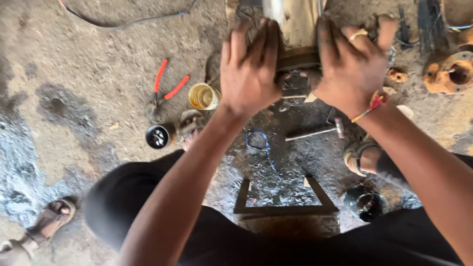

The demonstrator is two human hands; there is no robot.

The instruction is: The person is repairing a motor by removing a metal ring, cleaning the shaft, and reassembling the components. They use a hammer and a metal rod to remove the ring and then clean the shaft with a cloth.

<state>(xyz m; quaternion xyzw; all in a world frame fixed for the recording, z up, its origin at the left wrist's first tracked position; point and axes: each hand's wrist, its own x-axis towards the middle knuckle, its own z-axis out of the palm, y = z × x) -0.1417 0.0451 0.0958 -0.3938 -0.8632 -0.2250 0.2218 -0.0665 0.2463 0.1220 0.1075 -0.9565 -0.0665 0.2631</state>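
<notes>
Both hands press flat against a dark ring (297, 60) on the lower end of an upright metal cylinder (295, 22) — left hand (249, 69) on one side, right hand (347, 66) on the other, fingers spread, not curled shut. Even pressure from both palms should keep the ring square. A hammer (315, 132) and red-handled pliers (165, 88) lie on the dirt floor (88, 74) nearby.

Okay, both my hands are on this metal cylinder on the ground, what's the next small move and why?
Probably keep both palms pressed and twist or rock the dark ring around the metal cylinder. Your left hand and right hand flank it flat, fingers spread rather than wrapped, so grip looks weak. If it won't budge, the hammer lies just below your right wrist.
</notes>
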